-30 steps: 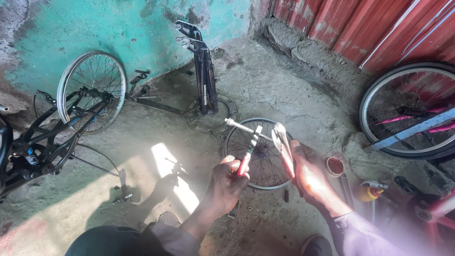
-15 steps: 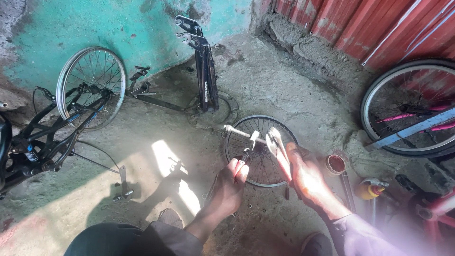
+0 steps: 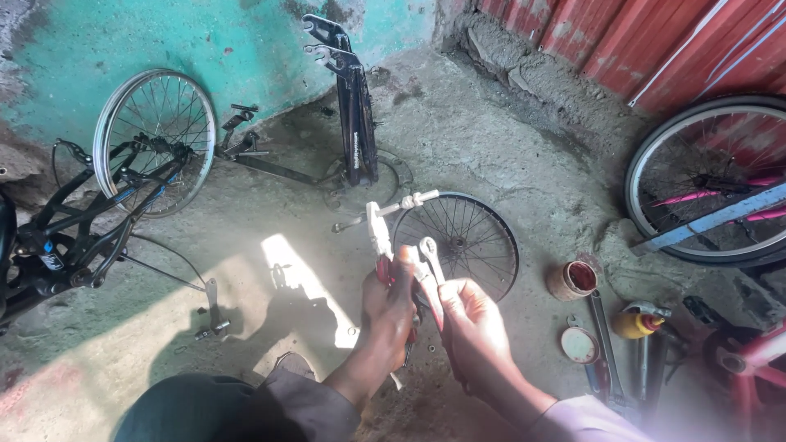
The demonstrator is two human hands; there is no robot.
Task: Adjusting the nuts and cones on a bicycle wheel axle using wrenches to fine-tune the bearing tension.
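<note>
I have just the one view, from the camera on the person's head, tipped steeply down and forward. It sits close over the two hands, the left hand (image 3: 389, 307) and the right hand (image 3: 475, 331), which fill the lower middle of the frame, with the forearms running off the bottom edge. Past them I see the grey concrete floor (image 3: 508, 147) stretching away to the turquoise painted wall (image 3: 164, 33) at the upper left and the red corrugated metal sheet (image 3: 655, 41) at the upper right. With no second view, nothing overlaps.
</note>
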